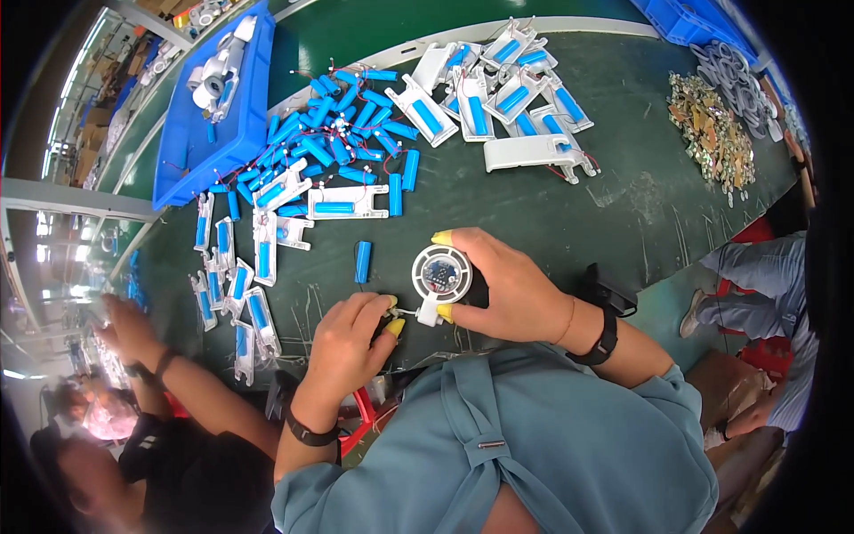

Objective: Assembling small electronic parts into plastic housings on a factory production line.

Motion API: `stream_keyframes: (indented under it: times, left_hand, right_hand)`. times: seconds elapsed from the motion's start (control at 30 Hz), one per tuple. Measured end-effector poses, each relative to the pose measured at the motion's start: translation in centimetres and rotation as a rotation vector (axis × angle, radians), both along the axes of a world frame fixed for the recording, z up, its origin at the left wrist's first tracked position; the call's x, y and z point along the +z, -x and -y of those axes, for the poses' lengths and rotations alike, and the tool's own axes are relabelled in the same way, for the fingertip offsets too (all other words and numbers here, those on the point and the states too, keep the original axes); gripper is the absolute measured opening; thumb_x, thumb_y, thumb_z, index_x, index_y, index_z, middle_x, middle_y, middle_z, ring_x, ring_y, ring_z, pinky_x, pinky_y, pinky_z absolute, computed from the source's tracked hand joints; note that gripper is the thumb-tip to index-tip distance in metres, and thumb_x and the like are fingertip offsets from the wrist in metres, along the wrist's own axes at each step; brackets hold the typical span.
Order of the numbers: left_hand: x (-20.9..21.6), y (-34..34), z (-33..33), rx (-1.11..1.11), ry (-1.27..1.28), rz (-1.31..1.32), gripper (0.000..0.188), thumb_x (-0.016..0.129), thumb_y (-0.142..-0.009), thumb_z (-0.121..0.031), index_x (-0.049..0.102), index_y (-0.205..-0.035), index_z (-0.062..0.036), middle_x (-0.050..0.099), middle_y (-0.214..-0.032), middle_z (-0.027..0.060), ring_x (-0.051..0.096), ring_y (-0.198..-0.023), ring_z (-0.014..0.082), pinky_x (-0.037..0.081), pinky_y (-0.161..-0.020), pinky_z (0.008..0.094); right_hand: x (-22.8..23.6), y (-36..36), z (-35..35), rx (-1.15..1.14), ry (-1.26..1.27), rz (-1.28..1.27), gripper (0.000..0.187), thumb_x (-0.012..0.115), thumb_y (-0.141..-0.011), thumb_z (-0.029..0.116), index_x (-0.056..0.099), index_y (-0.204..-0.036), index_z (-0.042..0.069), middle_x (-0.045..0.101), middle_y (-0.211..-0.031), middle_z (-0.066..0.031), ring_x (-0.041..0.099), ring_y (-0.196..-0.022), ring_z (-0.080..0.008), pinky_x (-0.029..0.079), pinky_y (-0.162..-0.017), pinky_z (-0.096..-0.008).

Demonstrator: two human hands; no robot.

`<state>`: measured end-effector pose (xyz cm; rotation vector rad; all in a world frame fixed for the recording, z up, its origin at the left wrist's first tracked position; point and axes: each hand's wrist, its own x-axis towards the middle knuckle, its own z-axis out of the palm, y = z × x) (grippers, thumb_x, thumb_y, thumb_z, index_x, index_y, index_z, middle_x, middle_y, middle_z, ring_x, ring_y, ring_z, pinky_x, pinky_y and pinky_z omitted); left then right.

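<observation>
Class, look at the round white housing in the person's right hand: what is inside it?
Inside the round white housing sits a dark circular circuit board with small components. The right hand covers the housing's right side, so anything there or beneath the board is hidden.

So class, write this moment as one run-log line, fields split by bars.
right hand: holds round white part | left hand: pinches its stem | loose blue battery: beside, apart | surface: green table

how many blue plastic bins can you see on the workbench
2. One large blue bin lies at the upper left, holding white parts. Part of a second blue bin shows at the top right edge. Others may lie outside the picture.
</observation>
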<state>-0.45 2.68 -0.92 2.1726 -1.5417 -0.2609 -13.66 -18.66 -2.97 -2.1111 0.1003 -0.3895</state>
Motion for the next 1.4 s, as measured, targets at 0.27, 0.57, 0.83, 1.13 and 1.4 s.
stream_keyframes:
  times: [0.27, 0.57, 0.83, 1.13, 1.4]
  left_hand:
    - [-1.1, 0.6, 0.4, 0.061, 0.109, -0.17, 0.034, 0.066, -0.071, 0.007, 0.064, -0.104, 0.0008, 0.062, -0.096, 0.0134, 0.061, -0.073, 0.0245, 0.051, -0.065, 0.0308]
    - [-1.5, 0.5, 0.2, 0.009, 0.168, -0.088, 0.031, 0.062, -0.071, 0.009, 0.064, -0.102, 0.0026, 0.064, -0.098, 0.0157, 0.064, -0.08, 0.0278, 0.052, -0.069, 0.0314]
    - [-1.5, 0.5, 0.2, 0.055, 0.114, -0.204, 0.033, 0.064, -0.072, 0.011, 0.062, -0.105, 0.003, 0.063, -0.099, 0.0136, 0.06, -0.07, 0.0192, 0.049, -0.062, 0.0272]
    - [-1.6, 0.4, 0.1, 0.041, 0.119, -0.181, 0.033, 0.063, -0.072, 0.011, 0.063, -0.104, 0.0034, 0.063, -0.099, 0.0144, 0.061, -0.072, 0.0216, 0.05, -0.064, 0.0288]
    - [-1.5, 0.6, 0.2, 0.071, 0.141, -0.16, 0.033, 0.062, -0.069, 0.008, 0.066, -0.101, 0.0009, 0.065, -0.098, 0.0154, 0.064, -0.083, 0.0332, 0.052, -0.074, 0.0378]
  right_hand:
    - [-0.5, 0.7, 0.4, -0.021, -0.022, -0.018, 0.069, 0.077, -0.07, 0.012, 0.042, -0.129, 0.003, 0.053, -0.125, -0.017, 0.057, -0.109, -0.0351, 0.048, -0.091, -0.0378]
    - [-0.7, 0.9, 0.3, -0.018, -0.033, -0.003, 0.069, 0.076, -0.07, 0.013, 0.042, -0.13, 0.002, 0.052, -0.124, -0.0176, 0.055, -0.11, -0.0359, 0.047, -0.092, -0.0386]
    - [-0.6, 0.9, 0.5, -0.004, -0.056, -0.042, 0.07, 0.075, -0.071, 0.014, 0.042, -0.132, 0.001, 0.051, -0.124, -0.0184, 0.052, -0.114, -0.0361, 0.044, -0.096, -0.0393]
    - [-0.6, 0.9, 0.5, 0.008, -0.052, -0.075, 0.071, 0.072, -0.071, 0.007, 0.041, -0.134, 0.002, 0.048, -0.128, -0.0177, 0.05, -0.117, -0.0371, 0.043, -0.097, -0.0397]
    - [-0.5, 0.9, 0.5, 0.007, -0.038, -0.052, 0.071, 0.072, -0.07, 0.006, 0.041, -0.134, 0.003, 0.049, -0.127, -0.0171, 0.05, -0.116, -0.0369, 0.044, -0.096, -0.0393]
